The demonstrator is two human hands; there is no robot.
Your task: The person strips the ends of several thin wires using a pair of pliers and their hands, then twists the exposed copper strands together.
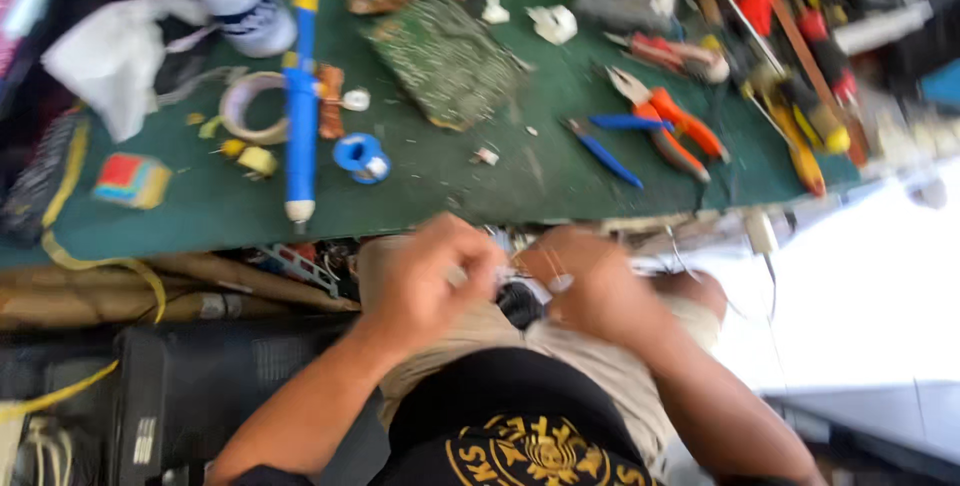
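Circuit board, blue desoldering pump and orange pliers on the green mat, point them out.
circuit board (445, 61), head view, middle of the board.
blue desoldering pump (300, 136), head view, mid barrel.
orange pliers (685, 131), head view, orange handle.

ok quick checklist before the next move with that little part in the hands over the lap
1. Both hands on the part: left hand and right hand meet around a small dark part above the lap. Ok.
2. Grip firm: fingers blurred. Cannot tell.
3. What the part is: too blurred. Cannot tell.
4. Cutters within sight: orange-handled pliers lie on the green mat. Ok.
5. Blue desoldering pump lies flat on the mat, away from the edge. Ok.
6. Circuit board lies on the mat, untouched. Ok.
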